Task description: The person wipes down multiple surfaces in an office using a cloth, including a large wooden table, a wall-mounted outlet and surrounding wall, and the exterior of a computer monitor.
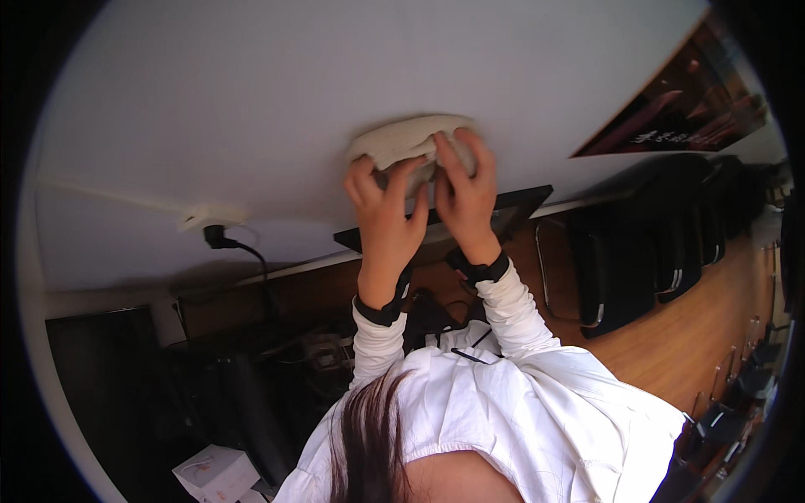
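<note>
A thick, folded beige cloth (407, 141) is up against the white wall (335, 67), held in both hands. My left hand (384, 205) curls its fingers over the cloth's left part. At the right part, my right hand (467, 194) has its fingers bent over the top and pressed into a crease. The thumbs are near each other at the lower side, where the cloth bulges in shadow. Both wrists wear black bands. Just below the hands is a dark flat panel with a black frame (524, 204), partly hidden by my wrists.
A wall socket (201, 218) holds a black plug (220, 238) with a hanging cable, left of my hands. A dark poster (671, 101) is on the wall at the right. Black chairs (616, 268) line the wooden floor. A white box (216, 474) sits at lower left.
</note>
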`<state>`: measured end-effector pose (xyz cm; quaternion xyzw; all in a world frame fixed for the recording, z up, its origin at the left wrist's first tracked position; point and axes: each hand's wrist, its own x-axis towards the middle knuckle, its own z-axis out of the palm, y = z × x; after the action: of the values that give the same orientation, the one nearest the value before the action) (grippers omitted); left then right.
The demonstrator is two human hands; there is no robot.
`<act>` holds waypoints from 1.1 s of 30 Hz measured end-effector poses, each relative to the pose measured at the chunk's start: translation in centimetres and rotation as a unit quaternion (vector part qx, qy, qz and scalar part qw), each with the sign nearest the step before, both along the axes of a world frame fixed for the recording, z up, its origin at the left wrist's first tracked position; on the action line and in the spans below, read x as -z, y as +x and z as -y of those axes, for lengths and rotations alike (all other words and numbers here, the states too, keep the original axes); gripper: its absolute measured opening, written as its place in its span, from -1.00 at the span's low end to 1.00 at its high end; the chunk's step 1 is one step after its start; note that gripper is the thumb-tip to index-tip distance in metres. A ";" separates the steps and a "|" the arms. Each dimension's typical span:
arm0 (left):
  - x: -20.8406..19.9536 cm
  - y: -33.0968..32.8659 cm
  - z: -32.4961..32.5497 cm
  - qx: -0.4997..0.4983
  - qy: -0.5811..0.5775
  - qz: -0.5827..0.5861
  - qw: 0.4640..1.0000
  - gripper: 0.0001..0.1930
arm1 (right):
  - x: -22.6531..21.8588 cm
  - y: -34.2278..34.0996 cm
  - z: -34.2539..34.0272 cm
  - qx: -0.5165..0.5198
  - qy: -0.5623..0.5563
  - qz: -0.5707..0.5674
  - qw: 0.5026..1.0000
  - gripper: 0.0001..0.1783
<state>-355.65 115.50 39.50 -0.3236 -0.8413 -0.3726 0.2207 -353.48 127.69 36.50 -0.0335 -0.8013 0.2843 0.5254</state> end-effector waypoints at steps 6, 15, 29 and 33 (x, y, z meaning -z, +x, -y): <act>2.0 3.7 -13.3 0.150 -0.009 0.039 0.988 -0.45 | 0.9 5.6 -13.7 0.102 -0.005 0.062 0.993 -0.43; 6.8 8.7 -27.8 0.232 -0.072 0.048 0.969 -0.39 | 7.0 10.0 -29.2 0.117 -0.196 0.032 0.973 -0.49; 6.3 10.2 -33.8 0.131 -0.033 -0.045 0.990 -0.45 | 5.5 10.4 -32.5 0.093 -0.147 -0.012 0.985 -0.48; 8.3 10.7 -34.9 0.156 -0.053 -0.034 0.986 -0.43 | 8.3 11.0 -33.5 0.089 -0.183 -0.002 0.979 -0.47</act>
<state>-344.98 150.39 31.24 -0.4744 -0.7911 -0.3463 0.1707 -342.44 161.15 28.21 -0.1998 -0.7284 0.3780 0.5354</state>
